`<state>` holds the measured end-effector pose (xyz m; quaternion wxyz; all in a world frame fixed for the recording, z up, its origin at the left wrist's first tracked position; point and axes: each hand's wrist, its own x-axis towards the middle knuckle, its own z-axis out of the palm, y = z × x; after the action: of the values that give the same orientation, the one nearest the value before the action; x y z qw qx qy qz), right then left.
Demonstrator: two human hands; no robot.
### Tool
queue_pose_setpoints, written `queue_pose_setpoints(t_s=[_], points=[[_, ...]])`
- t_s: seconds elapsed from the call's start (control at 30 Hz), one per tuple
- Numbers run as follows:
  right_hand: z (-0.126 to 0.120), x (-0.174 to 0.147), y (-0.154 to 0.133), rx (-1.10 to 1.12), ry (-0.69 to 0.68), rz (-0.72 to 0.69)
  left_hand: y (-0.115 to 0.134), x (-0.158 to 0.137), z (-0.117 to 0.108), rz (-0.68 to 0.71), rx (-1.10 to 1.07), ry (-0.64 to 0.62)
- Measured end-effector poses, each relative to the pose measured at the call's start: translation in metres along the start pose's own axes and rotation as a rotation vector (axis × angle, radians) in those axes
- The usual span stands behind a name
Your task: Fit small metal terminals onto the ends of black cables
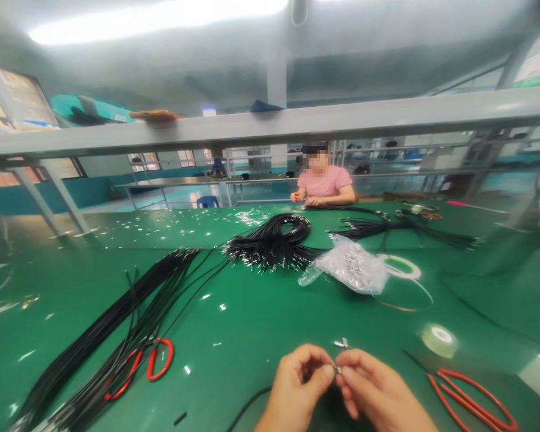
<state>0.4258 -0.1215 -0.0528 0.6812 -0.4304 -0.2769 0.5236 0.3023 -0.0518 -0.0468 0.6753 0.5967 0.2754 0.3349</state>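
Hands (337, 384) between red-handled scissors (150, 363), cutters (472, 399)

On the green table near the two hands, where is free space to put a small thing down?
Bare green shows in the middle, between the hands, the long black wires on the left and the plastic bag behind. Another bare patch lies far right, beyond the tape roll. It is crowded at the left scissors, under the wires, and at the right scissors.
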Motion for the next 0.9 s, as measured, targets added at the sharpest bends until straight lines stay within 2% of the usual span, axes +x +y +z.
queue_pose_setpoints(t_s=[0.23, 0.4, 0.63, 0.9], points=[[0.001, -0.001, -0.001, 0.026, -0.004, 0.019, -0.001, 0.000, 0.001, 0.004, 0.019, 0.001], [-0.001, -0.002, -0.001, 0.018, -0.004, 0.019, -0.001, -0.002, 0.002, 0.040, 0.151, 0.022], [-0.006, 0.000, 0.002, 0.073, -0.008, 0.067, 0.005, -0.007, 0.005, 0.231, 0.455, 0.081], [-0.010, 0.000, 0.005, 0.180, 0.001, 0.164, 0.004, -0.009, 0.005, 0.331, 0.566, 0.100]])
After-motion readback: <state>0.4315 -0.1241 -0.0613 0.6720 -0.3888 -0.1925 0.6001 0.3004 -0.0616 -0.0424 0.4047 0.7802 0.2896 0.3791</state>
